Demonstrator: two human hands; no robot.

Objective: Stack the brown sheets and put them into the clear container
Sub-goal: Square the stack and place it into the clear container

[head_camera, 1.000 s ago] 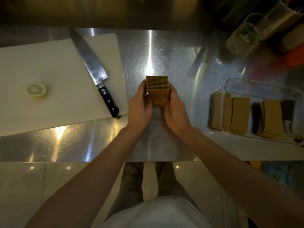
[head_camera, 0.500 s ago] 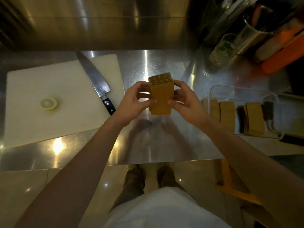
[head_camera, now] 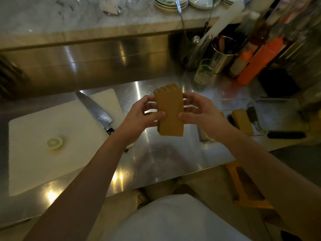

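Observation:
A thick stack of brown sheets (head_camera: 170, 112) is held upright above the steel counter, its top edges slightly stepped. My left hand (head_camera: 142, 115) grips its left side and my right hand (head_camera: 199, 113) grips its right side, thumbs pressed on the front sheet. The clear container (head_camera: 260, 105) sits on the counter to the right, just past my right hand. Inside it lies another pile of brown sheets (head_camera: 242, 120); my right hand hides its left part.
A white cutting board (head_camera: 52, 146) lies at the left with a chef's knife (head_camera: 97, 112) and a lemon end (head_camera: 54, 142) on it. A glass (head_camera: 204, 72), a metal utensil cup (head_camera: 224, 53) and an orange bottle (head_camera: 258, 61) stand at the back right.
Both hands have lifted the stack off the counter and tipped it upright, raising it toward me. The view has tilted upward, showing the back shelf.

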